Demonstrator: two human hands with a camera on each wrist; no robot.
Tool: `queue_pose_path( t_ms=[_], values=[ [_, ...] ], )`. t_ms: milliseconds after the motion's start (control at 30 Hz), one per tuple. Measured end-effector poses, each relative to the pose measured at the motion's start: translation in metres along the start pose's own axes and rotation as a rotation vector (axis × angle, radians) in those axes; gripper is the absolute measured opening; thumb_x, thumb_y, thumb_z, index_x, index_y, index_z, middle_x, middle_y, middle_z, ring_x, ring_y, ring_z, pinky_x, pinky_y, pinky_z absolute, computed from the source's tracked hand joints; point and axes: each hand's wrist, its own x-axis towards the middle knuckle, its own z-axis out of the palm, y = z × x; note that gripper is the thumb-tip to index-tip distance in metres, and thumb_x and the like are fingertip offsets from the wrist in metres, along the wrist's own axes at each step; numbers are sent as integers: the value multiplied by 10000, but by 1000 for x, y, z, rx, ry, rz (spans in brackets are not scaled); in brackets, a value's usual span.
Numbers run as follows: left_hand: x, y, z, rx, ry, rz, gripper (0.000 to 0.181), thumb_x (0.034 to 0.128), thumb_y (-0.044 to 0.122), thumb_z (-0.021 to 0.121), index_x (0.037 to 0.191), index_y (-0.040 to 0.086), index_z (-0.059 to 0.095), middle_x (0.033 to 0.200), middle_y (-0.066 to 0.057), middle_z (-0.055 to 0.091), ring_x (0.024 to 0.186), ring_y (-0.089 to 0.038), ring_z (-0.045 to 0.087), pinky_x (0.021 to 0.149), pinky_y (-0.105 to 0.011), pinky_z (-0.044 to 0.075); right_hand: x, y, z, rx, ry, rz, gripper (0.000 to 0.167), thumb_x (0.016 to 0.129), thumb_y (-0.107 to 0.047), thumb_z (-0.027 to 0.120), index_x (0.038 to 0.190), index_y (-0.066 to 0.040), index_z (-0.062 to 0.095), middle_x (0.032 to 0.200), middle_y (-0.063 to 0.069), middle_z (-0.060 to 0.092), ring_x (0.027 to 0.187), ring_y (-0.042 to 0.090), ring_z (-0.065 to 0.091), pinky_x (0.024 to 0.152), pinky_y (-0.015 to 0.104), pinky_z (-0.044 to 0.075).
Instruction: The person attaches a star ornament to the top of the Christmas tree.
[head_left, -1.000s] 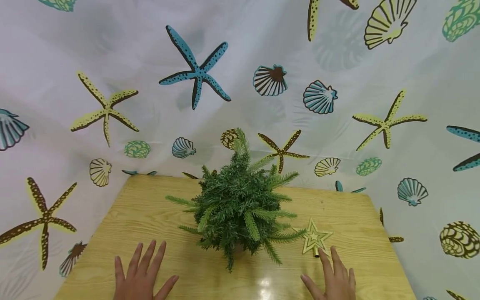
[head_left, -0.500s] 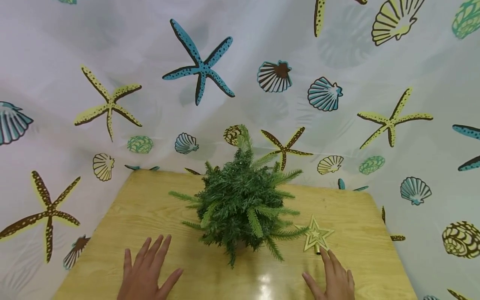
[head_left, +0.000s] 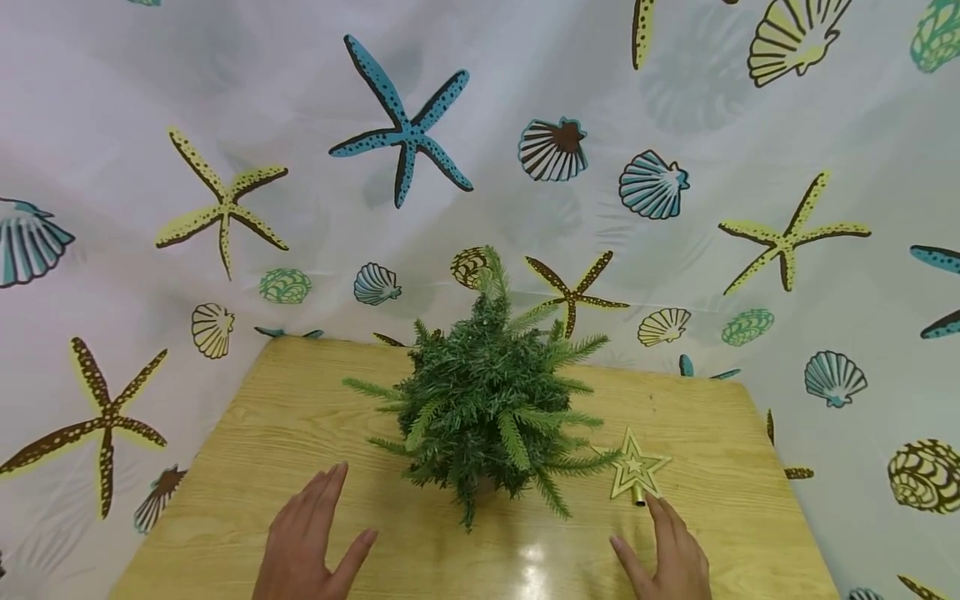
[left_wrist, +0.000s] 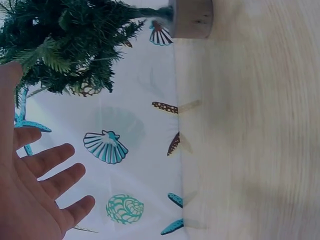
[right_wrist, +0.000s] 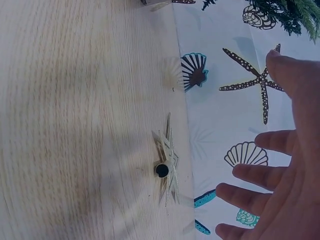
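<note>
A small artificial Christmas tree (head_left: 487,400) stands upright on the wooden table, its round wooden base (left_wrist: 192,19) visible in the left wrist view. To its right lies a gold star tree topper (head_left: 636,467), the hollow socket pointing toward me. My left hand (head_left: 307,533) hovers near the table's front left with straight fingers and thumb spread apart, holding nothing. On the other side my right hand (head_left: 666,550) is held just in front of the star, fingers extended; the right wrist view shows it apart from the star.
The pale wooden table (head_left: 285,417) reaches back to a white cloth (head_left: 480,75) printed with starfish and shells, which hangs behind and on both sides. Light reflects off the tabletop near the front.
The left hand has turned so its fingers come together, and has moved slightly right. The right hand has turned a little inward. The tree and star stay put while the head view shifts slightly.
</note>
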Motion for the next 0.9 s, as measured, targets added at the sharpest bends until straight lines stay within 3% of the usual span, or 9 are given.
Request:
queue_pose_path(
  t_ms=[100,367,567,733,900],
  values=[
    [4,6,0,-38,36,26,817,906,355,781,1559,6,435,1346,-294,607,1174,-501,602,864,-678,497,2,1,-2,12,-15,11,739,947,-426,755,1463,43,513,1376,369,552,1093,580,621,823,771,473],
    [14,25,-2,-90,102,23,716,994,418,678,1550,24,459,1375,-245,603,1165,-451,607,851,-622,492,6,-2,-6,22,-107,118,790,977,-543,672,1532,-26,453,1490,311,487,1273,536,535,957,814,339],
    [20,34,-3,-116,163,39,651,1044,489,563,1488,14,539,1321,-205,644,1100,-401,634,829,-545,474,3,-2,-2,35,-86,115,759,972,-489,705,1503,2,480,1453,300,529,1207,553,575,906,802,405],
    [26,39,-3,-139,226,85,637,1042,494,554,1444,0,585,1276,-187,669,1062,-380,642,853,-470,441,1,1,2,33,-59,130,720,969,-445,723,1480,13,505,1416,299,560,1173,553,595,877,780,443],
    [35,46,-5,-158,249,128,647,1057,519,507,1406,-17,611,1230,-180,683,1037,-366,645,877,-442,440,1,4,3,20,-49,160,685,981,-410,715,1460,35,510,1386,317,569,1170,552,592,881,773,446]
  ],
)
